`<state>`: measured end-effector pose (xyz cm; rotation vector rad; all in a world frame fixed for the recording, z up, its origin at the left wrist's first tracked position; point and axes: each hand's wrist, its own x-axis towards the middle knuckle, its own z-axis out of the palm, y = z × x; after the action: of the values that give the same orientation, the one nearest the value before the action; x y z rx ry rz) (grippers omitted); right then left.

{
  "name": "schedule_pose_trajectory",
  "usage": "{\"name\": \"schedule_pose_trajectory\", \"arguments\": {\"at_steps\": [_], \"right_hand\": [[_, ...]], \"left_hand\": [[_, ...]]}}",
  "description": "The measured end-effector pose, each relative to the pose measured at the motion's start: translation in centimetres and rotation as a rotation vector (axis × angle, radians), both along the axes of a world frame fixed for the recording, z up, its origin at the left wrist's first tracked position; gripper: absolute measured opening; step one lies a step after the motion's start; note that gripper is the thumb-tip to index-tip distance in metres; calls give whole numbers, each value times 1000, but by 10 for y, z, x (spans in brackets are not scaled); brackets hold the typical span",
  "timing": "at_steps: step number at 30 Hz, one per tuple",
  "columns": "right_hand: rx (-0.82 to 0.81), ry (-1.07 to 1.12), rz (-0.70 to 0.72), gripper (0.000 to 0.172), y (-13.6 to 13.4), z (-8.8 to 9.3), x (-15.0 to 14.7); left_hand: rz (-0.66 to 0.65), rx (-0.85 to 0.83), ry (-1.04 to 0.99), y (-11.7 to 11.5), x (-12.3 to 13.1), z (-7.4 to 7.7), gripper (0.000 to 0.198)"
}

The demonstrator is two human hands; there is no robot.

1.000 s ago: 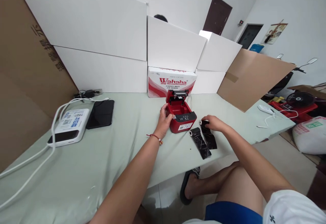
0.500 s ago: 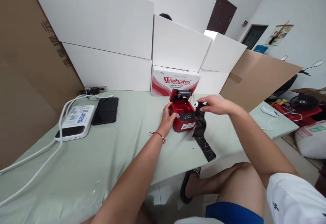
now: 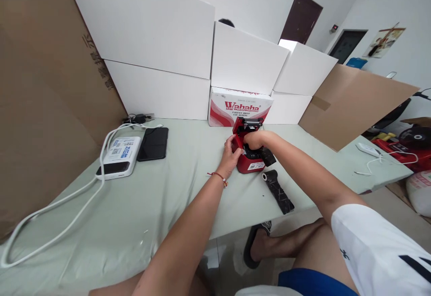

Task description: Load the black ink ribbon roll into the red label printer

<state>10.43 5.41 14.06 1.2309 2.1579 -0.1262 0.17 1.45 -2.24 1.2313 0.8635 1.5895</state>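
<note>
left hand (image 3: 232, 156), fingers closed, clasps an open red printer (image 3: 245, 165) on the table (image 3: 188, 170); right hand (image 3: 255, 139) is inside, fingers hidden, grip unclear. a black strip (image 3: 268, 156) hangs out; best keep the printer braced and the strip untwisted.

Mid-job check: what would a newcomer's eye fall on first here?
First, the open red device near the centre, with the left hand against its left side and the right hand at its open top. Next, the black roll lying on the pale table in front of it. Behind the device stands the red-and-white Wahaha box.
</note>
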Motion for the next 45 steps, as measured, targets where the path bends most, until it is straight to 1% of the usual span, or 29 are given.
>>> {"name": "schedule_pose_trajectory", "arguments": {"at_steps": [2,3,6,8,10,11,12,14,16,18,20,23,25,27,28,31,33,36,37,39,41,42,43,45], "right_hand": [[14,36,12,20,-6,6,1],[29,68,16,21,-10,11,3],[128,199,24,35,-21,31,15],[310,396,13,41,-23,41,25],[553,656,-15,41,-17,42,36],[643,772,-26,41,-13,39,41],[690,856,-30,41,-7,34,46],[671,928,-13,40,0,19,56],[634,967,10,36,1,4,65],[643,1016,15,36,-7,-9,74],[651,1076,7,39,-20,-20,85],[601,1196,-58,48,-40,-37,100],[537,1321,-104,52,-50,-51,106],[510,1470,-119,52,-55,-67,108],[526,1533,-118,52,-57,-75,107],[610,1649,-145,55,-59,-93,100],[635,1671,-157,58,-58,-98,96],[628,1681,-134,55,-58,-99,94],[627,1681,-124,53,-59,-97,94],[630,1678,-113,51,-62,-95,95],[631,1657,-118,49,-67,-96,96],[628,1639,-122,48,-70,-97,96],[626,1620,-123,48,-73,-98,97],[638,1591,-119,48,-78,-102,98]], "left_hand": [[1,-4,-18,0,0,1,63],[1,-7,-27,0,0,1,63],[-7,-19,-50,-1,0,1,63],[-19,-27,-61,-2,0,3,62],[-31,-32,-69,-4,0,5,63],[-37,-33,-71,-5,0,6,63],[-42,-34,-72,-6,0,8,64],[-50,-34,-69,-8,-1,11,68],[-48,-35,-63,-10,-2,13,74],[-41,-33,-47,-12,-3,13,78],[-27,-8,3,-15,-4,13,77],[14,72,142,-21,-4,14,70],[26,126,242,-26,-4,16,59],[34,182,333,-29,-3,17,46],[44,204,369,-29,-3,18,45],[106,215,420,-27,-1,19,54],[136,193,413,-24,-1,20,60],[141,163,382,-21,-3,22,62],[124,151,366,-21,-4,22,58],[69,121,325,-21,-7,21,45],[17,84,265,-21,-9,19,31],[1,67,223,-21,-9,18,28],[-11,52,174,-21,-8,17,29],[-34,32,51,-21,-5,17,43]]}}
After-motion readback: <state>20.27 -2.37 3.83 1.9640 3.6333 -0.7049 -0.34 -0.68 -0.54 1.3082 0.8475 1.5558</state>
